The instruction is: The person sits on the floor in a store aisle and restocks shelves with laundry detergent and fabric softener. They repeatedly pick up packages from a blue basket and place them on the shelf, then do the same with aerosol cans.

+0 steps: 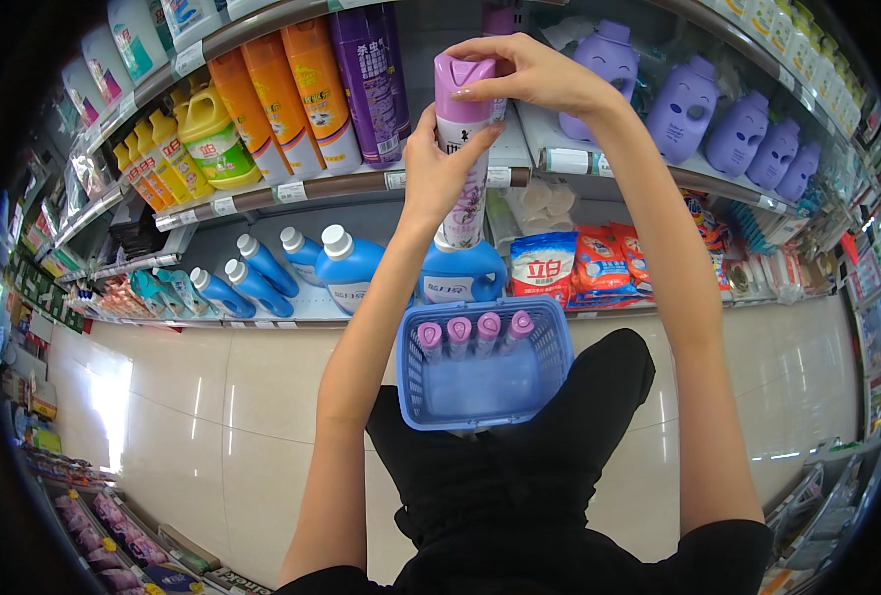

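Observation:
A tall white spray can (464, 178) with a pink cap stands upright between my hands, in front of the middle shelf. My left hand (444, 163) wraps around its upper body, just below the cap. From above, my right hand (530, 74) grips the pink cap with thumb and fingers. Below the can, a blue plastic basket (485, 424) rests at my thighs. Several smaller-looking pink-capped cans (459, 331) stand in a row along its far side.
On the middle shelf, orange spray cans (314, 97) and purple cans (366, 89) stand left, purple jugs (682, 108) right. Blue detergent bottles (347, 264) and bagged washing powder (545, 264) line the bottom shelf. Beneath is a tiled floor (277, 387). More stocked shelves (113, 535) lie behind me.

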### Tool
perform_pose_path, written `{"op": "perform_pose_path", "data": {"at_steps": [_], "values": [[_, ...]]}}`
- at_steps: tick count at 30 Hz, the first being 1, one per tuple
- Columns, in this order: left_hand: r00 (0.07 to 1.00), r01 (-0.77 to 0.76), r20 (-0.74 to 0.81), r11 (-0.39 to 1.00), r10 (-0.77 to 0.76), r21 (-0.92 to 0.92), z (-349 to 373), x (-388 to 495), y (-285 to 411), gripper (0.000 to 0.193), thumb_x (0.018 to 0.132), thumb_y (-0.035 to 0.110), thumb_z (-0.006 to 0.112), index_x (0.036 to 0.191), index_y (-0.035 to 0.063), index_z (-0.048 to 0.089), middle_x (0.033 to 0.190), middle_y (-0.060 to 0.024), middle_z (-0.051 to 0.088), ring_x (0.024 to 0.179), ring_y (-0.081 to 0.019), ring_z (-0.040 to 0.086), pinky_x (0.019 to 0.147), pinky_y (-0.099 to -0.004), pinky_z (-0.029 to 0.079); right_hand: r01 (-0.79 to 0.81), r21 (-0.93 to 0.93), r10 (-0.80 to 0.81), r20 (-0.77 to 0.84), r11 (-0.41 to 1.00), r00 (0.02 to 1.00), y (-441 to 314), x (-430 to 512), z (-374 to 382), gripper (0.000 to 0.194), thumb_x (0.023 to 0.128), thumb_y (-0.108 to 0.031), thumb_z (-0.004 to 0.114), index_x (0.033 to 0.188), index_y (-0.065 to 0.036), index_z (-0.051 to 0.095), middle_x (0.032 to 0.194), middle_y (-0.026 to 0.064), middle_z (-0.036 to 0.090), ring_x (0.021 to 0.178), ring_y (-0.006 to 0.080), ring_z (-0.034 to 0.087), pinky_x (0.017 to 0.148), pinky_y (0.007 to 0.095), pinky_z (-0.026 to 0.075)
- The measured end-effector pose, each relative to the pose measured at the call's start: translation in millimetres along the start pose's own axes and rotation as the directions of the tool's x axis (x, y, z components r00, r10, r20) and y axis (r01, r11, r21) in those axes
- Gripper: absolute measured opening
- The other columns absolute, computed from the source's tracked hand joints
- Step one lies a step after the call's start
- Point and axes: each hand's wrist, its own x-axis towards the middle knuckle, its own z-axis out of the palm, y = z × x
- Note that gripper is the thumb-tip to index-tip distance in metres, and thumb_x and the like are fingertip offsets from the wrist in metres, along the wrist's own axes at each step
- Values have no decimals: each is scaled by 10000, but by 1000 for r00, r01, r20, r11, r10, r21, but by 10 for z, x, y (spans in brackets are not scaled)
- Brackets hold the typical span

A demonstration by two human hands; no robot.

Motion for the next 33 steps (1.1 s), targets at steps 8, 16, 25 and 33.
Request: {"op": "perform_pose_path", "data": {"at_steps": [8, 16, 25, 33], "values": [[993, 76, 96, 993, -67, -88, 3, -41, -14, 508, 752, 221, 772, 1118, -52, 548, 919, -126, 655, 810, -141, 626, 715, -275, 500, 59, 265, -93, 116, 962, 989, 214, -43, -58, 487, 802, -195, 691, 1258, -66, 580, 1119, 84, 633, 1010, 157, 583, 913, 293, 455], [999, 33, -18, 999, -33, 11, 82, -37, -64, 536, 739, 235, 777, 1119, -57, 537, 954, -149, 665, 845, -175, 644, 739, -300, 499, -157, -316, 37, -355, 936, 934, 82, -36, 271, 681, 657, -490, 789, 1050, 34, 602, 843, 179, 666, 749, 256, 676, 672, 312, 541], [999, -47, -17, 980, 52, 195, 21, -72, -87, 548, 715, 270, 793, 1084, -62, 561, 910, -154, 677, 821, -202, 666, 730, -316, 515, -30, -138, 10, -144, 990, 990, 79, -111, 150, 527, 707, -350, 776, 1059, 0, 599, 929, 138, 668, 837, 234, 657, 776, 328, 519], [997, 38, 66, 993, -46, 116, 102, -55, -120, 588, 706, 280, 800, 1098, -82, 554, 895, -169, 678, 795, -191, 667, 700, -317, 528, -15, 123, 1, 113, 992, 994, 292, -118, -35, 487, 763, -164, 736, 1210, -47, 584, 1074, 77, 634, 973, 153, 596, 886, 284, 472]]}}
